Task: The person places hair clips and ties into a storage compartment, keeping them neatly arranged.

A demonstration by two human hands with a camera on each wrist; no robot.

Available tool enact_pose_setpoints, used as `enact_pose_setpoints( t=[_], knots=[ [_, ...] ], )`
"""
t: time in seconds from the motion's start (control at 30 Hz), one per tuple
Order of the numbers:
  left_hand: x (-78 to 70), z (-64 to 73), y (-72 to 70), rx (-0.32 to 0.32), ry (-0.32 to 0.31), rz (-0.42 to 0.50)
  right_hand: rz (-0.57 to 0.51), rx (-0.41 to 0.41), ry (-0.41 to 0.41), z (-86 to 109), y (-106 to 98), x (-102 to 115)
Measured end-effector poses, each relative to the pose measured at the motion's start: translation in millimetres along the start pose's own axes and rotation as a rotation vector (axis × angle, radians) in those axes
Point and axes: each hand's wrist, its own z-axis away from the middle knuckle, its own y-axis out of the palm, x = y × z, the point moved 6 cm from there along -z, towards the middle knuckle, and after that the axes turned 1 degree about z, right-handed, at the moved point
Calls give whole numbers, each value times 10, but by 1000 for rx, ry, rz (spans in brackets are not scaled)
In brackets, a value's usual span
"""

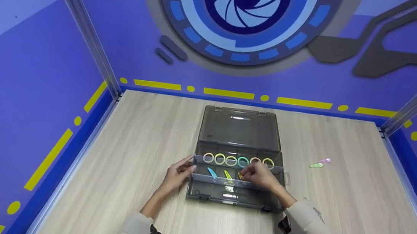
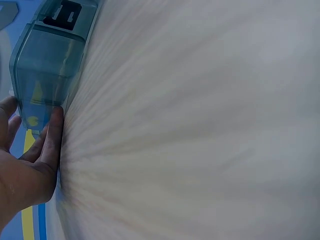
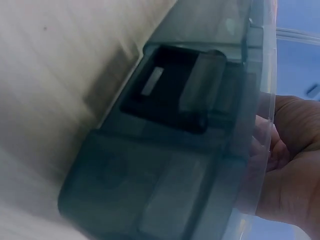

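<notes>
A translucent dark storage box (image 1: 234, 201) lies with its lid (image 1: 239, 129) folded back. My right hand (image 1: 262, 175) reaches into its middle row and pinches a yellow hair clip (image 1: 240, 176), mostly covered by the fingers. To the left in that row are a blue hair clip (image 1: 212, 172) and another yellow hair clip (image 1: 228, 175). Beside the box's left wall, my left hand (image 1: 176, 175) touches it with fairly straight fingers (image 2: 53, 137). The box wall partly hides the right hand (image 3: 295, 160) in the right wrist view.
Several coloured rings, one of them teal (image 1: 243, 162), stand in the box's back row. On the table (image 1: 145, 134) to the right lie a green hair clip (image 1: 316, 165) and a pink hair clip (image 1: 325, 160). Blue printed walls (image 1: 124, 40) enclose the table.
</notes>
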Motion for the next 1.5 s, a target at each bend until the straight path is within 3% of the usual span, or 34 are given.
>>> enact_pose_setpoints(
  t=[0.23, 0.43, 0.53, 0.7, 0.87, 1.0, 1.13, 1.37, 1.5],
  knots=[
    [3, -17, 46, 17, -4, 10, 1, -23, 75, 17, -9, -27],
    [-10, -43, 89, 19, 3, 18, 56, -79, 81, 56, -65, -5],
    [-71, -44, 102, 25, 6, 27, 72, -92, 86, 66, -84, -22],
    [-302, 20, 104, 56, 8, 16, 53, -83, 99, 118, -121, -29],
    [-395, 60, 103, 50, 7, 37, -29, -47, 20, 184, -201, 22],
    [-376, 51, 105, 42, 20, 56, -63, -59, 27, 228, -335, 36],
    [-354, 71, 66, 32, 9, 35, -126, -101, 126, 277, -446, 11],
    [-18, 15, -18, -21, -9, 48, -256, -143, 176, 420, -691, -61],
    [12, -4, 8, -8, 7, 46, -290, -199, 181, 575, -944, -168]
  ],
)
